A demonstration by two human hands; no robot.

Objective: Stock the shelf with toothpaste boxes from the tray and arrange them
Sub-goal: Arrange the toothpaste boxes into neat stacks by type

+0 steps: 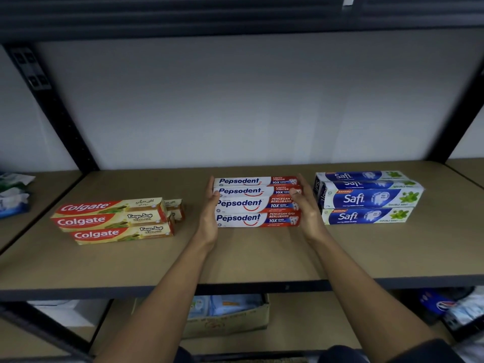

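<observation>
Toothpaste boxes are all sitting on the tan shelf, sorted into three piles by brand. Going from closest to furthest: down on the level below there's a worn cardboard box with some light blue packets in it, though it's too dim to read them. Both bare forearms reach up over the shelf's front edge.

The left hand is flat, fingers straight, pressed against the left end of the Pepsodent boxes. The right hand does the same on the right end, with its thumb lying over the front of one box. So the pile is squeezed between two flat palms, not gripped. It's four red and white boxes in the middle of the shelf, labels facing out.

Off to the left, well apart, are the Colgate boxes, three stepped in a slightly skewed pile with another poking out behind. To the right are the Safi boxes, blue and white, the upper ones sitting a bit crooked. Some green and blue packets lie at the far left on the next bay.

Behind everything is a plain white wall, with black posts at the sides.
</observation>
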